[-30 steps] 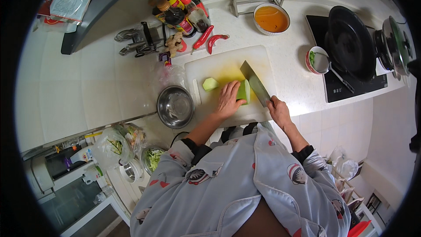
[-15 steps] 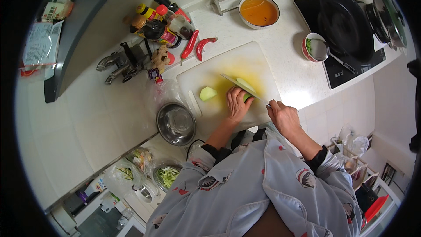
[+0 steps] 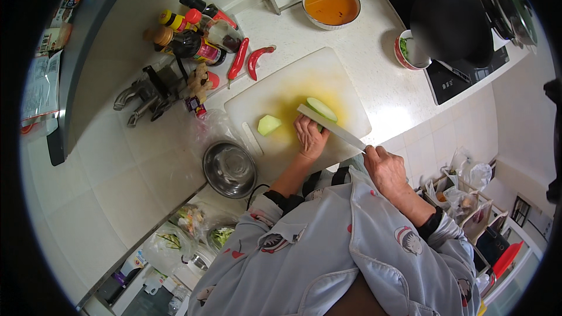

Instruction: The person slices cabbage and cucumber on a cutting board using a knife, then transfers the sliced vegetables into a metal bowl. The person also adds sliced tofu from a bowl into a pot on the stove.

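Note:
On the white cutting board [image 3: 250,103], my left hand [image 3: 310,139] is closed on a pale green vegetable, most of it hidden under my fingers and the blade. My right hand [image 3: 386,169] grips the handle of a kitchen knife [image 3: 338,131], whose blade runs up and left against my left fingertips. Just beyond the blade lies an oval pale green slice [image 3: 321,109] with a darker rim. A chunky pale green end piece [image 3: 269,125] rests on the board left of my left hand. The exact kind of vegetable is unclear.
Two red chilies [image 3: 239,58] and several sauce bottles [image 3: 188,43] stand or lie beyond the board's left side. Near its left corner is a steel bowl [image 3: 206,169]. A bowl of orange liquid [image 3: 332,22] sits at the back; a black pan [image 3: 451,23] rests on the right.
The knife blade has turned and shows more of its flat side. The oval slice beyond it now shows more fully. The whole view has shifted slightly.

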{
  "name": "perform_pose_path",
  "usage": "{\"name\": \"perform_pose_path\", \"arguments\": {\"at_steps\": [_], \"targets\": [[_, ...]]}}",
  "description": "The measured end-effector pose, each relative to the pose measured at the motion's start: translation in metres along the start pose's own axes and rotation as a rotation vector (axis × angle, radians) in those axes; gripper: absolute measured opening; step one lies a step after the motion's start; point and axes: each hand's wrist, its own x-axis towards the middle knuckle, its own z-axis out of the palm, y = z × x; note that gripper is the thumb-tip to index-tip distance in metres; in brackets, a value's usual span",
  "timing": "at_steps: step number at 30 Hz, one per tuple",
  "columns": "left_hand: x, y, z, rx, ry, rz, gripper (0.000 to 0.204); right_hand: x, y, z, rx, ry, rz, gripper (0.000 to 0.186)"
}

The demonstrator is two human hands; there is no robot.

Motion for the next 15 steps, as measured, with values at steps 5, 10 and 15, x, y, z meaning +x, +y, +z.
{"name": "perform_pose_path", "arguments": {"at_steps": [5,10,15], "targets": [[0.003,-0.002,-0.001,-0.002,0.015,0.02,0.057,0.004,-0.002,-0.004,-0.032,-0.05,0.001,0.013],[0.007,-0.002,-0.002,-0.025,0.005,0.028,0.056,0.016,-0.003,-0.01,-0.042,-0.124,-0.016,0.014],[0.01,-0.004,-0.005,-0.043,-0.029,0.024,0.054,0.029,-0.004,-0.014,-0.042,-0.199,-0.043,0.008]]}}
